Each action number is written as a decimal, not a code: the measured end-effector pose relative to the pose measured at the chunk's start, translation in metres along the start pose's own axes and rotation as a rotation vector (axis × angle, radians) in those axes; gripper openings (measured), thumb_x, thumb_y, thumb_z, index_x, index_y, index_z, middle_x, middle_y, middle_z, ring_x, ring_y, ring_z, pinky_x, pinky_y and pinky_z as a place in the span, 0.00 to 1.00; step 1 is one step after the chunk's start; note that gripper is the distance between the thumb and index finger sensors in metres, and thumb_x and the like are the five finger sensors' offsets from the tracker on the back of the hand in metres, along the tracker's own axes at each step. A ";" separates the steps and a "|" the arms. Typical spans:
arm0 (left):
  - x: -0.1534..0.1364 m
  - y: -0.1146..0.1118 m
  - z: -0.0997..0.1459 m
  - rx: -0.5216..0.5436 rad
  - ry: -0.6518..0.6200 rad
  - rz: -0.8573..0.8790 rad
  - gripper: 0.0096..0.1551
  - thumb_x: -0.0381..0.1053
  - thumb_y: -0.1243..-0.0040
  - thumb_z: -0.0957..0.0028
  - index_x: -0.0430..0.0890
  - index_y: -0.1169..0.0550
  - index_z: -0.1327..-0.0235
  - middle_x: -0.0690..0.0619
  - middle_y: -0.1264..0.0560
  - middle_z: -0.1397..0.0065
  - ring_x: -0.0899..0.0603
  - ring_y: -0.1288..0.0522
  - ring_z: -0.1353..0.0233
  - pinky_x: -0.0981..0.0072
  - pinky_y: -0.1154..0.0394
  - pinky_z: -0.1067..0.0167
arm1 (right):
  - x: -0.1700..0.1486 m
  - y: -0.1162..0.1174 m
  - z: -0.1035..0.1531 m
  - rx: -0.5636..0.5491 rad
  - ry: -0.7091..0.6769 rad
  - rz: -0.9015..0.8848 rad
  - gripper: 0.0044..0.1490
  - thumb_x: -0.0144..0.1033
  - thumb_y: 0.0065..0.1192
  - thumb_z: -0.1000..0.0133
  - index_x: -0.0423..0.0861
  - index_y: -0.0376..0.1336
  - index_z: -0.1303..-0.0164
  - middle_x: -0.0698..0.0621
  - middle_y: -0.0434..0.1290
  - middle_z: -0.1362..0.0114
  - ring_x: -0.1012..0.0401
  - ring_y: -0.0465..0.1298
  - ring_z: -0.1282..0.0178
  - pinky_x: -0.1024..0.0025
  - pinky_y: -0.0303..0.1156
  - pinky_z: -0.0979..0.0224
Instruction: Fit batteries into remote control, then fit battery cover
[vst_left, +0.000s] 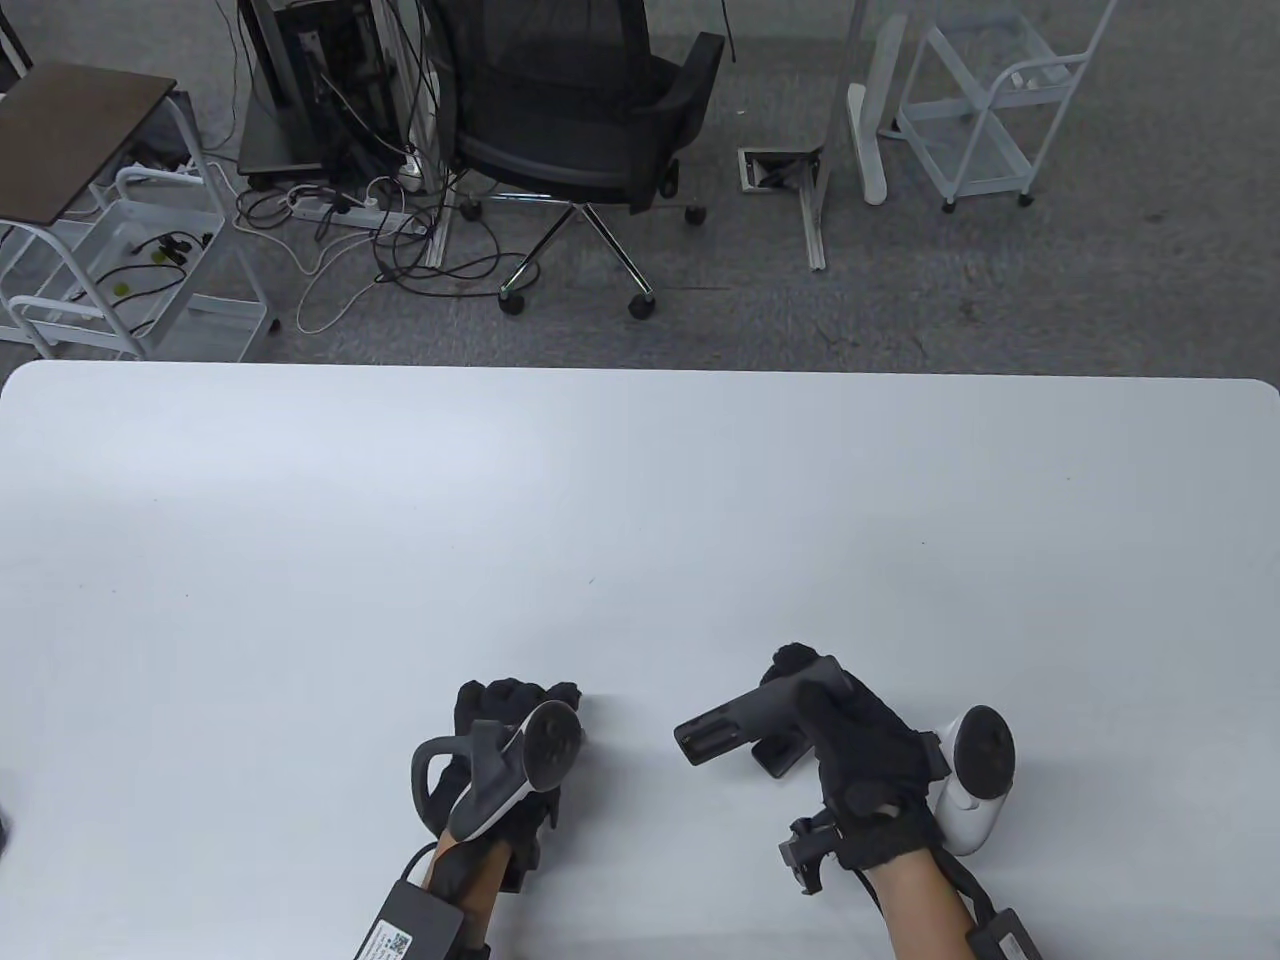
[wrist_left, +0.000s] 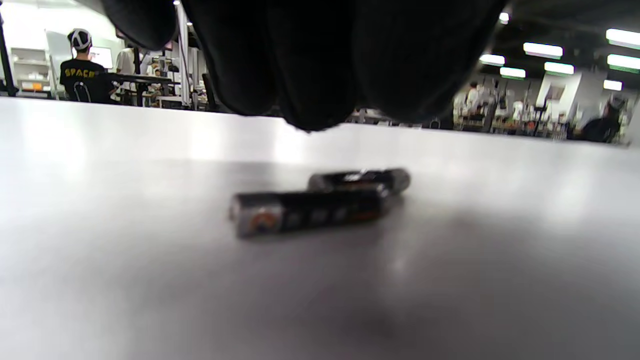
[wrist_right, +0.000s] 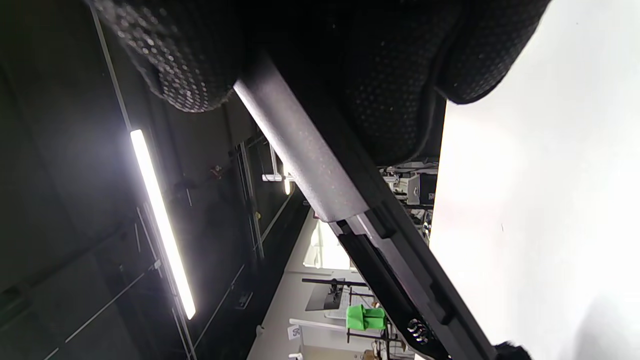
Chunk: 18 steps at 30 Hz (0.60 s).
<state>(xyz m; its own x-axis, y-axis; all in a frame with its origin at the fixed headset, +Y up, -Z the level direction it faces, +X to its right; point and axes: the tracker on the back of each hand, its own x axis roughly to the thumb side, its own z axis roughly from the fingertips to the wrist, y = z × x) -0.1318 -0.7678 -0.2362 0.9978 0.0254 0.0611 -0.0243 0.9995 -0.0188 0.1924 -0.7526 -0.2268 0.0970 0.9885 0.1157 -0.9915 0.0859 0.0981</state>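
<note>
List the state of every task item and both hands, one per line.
remote control: held off the table, battery bay open and empty, cover off.
battery cover: lying on the table beneath the remote, not fitted.
two batteries: lying side by side on the table, not fitted.
right hand: grips the remote.
left hand: hovers over the batteries, holding nothing.

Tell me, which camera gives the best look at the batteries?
The left wrist view: two batteries lie on the table below the left hand's fingers, a bit blurred but unblocked. In the table view the left hand covers them. The right wrist view shows only the remote in the right hand.
</note>
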 end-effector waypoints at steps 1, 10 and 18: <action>0.002 -0.001 -0.002 -0.002 0.003 -0.041 0.30 0.58 0.26 0.56 0.61 0.21 0.38 0.58 0.16 0.38 0.43 0.24 0.24 0.36 0.36 0.19 | 0.000 0.002 0.000 0.007 -0.001 0.000 0.37 0.49 0.71 0.49 0.42 0.69 0.33 0.42 0.81 0.37 0.48 0.84 0.48 0.42 0.71 0.33; 0.010 -0.011 -0.011 -0.018 0.018 -0.172 0.29 0.56 0.23 0.57 0.64 0.20 0.40 0.62 0.15 0.37 0.44 0.25 0.22 0.37 0.37 0.18 | -0.002 0.011 0.001 0.042 0.010 0.007 0.37 0.49 0.71 0.49 0.42 0.69 0.33 0.42 0.81 0.37 0.49 0.84 0.48 0.42 0.71 0.33; 0.018 -0.012 -0.014 -0.032 -0.002 -0.222 0.35 0.57 0.22 0.56 0.59 0.24 0.33 0.58 0.14 0.39 0.45 0.23 0.25 0.37 0.37 0.18 | -0.006 0.012 0.001 0.031 0.039 0.024 0.38 0.49 0.71 0.49 0.41 0.69 0.33 0.41 0.81 0.37 0.49 0.85 0.50 0.43 0.72 0.35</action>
<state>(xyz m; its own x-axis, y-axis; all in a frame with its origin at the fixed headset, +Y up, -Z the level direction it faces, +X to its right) -0.1132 -0.7801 -0.2489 0.9784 -0.1949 0.0695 0.1977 0.9796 -0.0359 0.1799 -0.7579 -0.2249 0.0695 0.9944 0.0800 -0.9902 0.0591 0.1262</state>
